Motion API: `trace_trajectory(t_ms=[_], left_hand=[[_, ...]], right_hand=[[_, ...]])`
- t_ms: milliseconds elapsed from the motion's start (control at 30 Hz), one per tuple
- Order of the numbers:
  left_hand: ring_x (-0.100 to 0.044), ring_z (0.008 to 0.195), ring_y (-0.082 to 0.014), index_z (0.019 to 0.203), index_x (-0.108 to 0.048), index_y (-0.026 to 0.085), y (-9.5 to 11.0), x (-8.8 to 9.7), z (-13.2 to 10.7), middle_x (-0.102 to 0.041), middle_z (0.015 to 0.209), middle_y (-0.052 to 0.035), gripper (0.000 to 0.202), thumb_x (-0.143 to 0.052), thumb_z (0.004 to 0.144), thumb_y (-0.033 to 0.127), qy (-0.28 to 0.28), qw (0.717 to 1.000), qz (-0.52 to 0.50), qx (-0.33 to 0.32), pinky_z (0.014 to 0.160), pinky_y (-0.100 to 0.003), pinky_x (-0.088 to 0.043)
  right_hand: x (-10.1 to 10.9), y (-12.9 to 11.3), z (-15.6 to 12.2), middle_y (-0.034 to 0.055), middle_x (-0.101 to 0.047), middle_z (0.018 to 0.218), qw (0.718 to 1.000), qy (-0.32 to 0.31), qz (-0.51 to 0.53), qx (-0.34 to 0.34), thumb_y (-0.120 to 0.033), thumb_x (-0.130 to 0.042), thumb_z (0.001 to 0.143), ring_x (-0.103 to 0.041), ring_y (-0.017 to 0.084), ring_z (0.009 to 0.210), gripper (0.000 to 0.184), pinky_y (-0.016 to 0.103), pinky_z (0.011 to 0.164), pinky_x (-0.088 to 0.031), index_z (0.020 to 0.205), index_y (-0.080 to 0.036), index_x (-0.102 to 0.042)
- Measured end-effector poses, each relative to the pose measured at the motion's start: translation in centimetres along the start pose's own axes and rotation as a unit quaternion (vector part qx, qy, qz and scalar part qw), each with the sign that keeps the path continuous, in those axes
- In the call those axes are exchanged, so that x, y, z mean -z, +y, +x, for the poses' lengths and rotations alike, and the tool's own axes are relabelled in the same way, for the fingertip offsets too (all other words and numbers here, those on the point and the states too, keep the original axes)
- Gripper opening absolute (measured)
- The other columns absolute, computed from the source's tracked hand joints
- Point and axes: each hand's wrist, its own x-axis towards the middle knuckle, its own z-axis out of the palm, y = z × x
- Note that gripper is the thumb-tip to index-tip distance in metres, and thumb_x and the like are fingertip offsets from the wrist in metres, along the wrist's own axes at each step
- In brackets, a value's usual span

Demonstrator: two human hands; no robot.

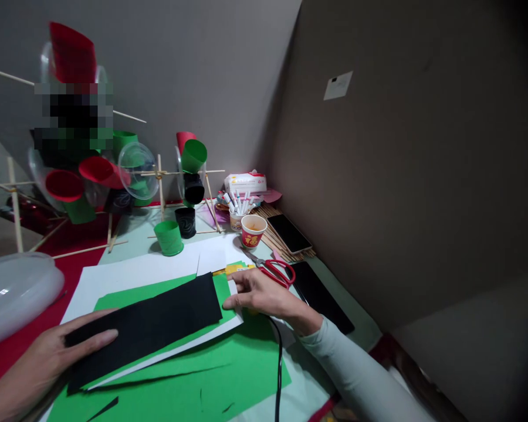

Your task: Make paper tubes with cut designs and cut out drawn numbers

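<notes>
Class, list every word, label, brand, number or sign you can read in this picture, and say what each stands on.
"福": in gold on the red-and-white paper cup.
Unreadable, too small or blurred:
Printing on the white-and-red soft plastic packet.
Marks on the white rectangular paper card on the wall.
Print on the patterned cup of white pens.
Marks on the narrow yellow object behind the paper sheets.

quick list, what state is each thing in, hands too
Black paper strip: on top, held at both ends of the stack
Green paper strip: under the black one, right end showing
White paper strip: lowest in the held stack
Left hand: closed on the stack
Right hand: closed on the stack
Scissors: lying down, unheld
Red-and-white cup: upright, uncovered
Phone: flat, screen dark
</notes>
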Motion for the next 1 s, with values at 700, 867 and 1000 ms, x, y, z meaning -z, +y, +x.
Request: trace_trajectory(t_ms=[700,867,1000], left_hand=[[-0.072,0.104,-0.0377,0.097,-0.080,0.031,0.6,-0.1,-0.6,-0.081,0.101,0.0016,0.056,-0.081,0.058,0.070,-0.080,0.997,0.009,0.005,0.106,-0.055,-0.050],[-0.070,0.110,-0.0371,0.115,-0.073,0.033,1.4,-1.2,-1.3,-0.079,0.110,0.0007,0.058,-0.074,0.069,0.069,-0.085,0.995,0.039,-0.031,0.103,-0.053,-0.053],[-0.070,0.112,-0.0379,0.112,-0.075,0.022,3.6,-2.7,-2.3,-0.078,0.116,-0.0091,0.066,-0.067,0.071,0.073,-0.045,0.994,0.063,-0.079,0.109,-0.057,-0.047]], right_hand=[[2.5,-1.1,-1.2,-0.0044,-0.039,0.065,0.911,0.372,-0.117,0.130,-0.045,-0.063,0.091,-0.036,0.011,0.059,0.037,0.022,0.051,-0.031,0.069,-0.021,-0.045],[2.7,-2.1,-2.0,-0.0030,-0.043,0.077,0.900,0.413,-0.049,0.130,-0.051,-0.052,0.097,-0.044,0.011,0.056,0.029,0.020,0.040,-0.040,0.092,-0.023,-0.049],[0.3,-1.9,-1.6,-0.0048,-0.049,0.073,0.948,0.305,-0.006,0.089,-0.048,-0.058,0.094,-0.048,0.009,0.043,0.028,0.020,0.034,-0.043,0.098,-0.022,-0.052]])
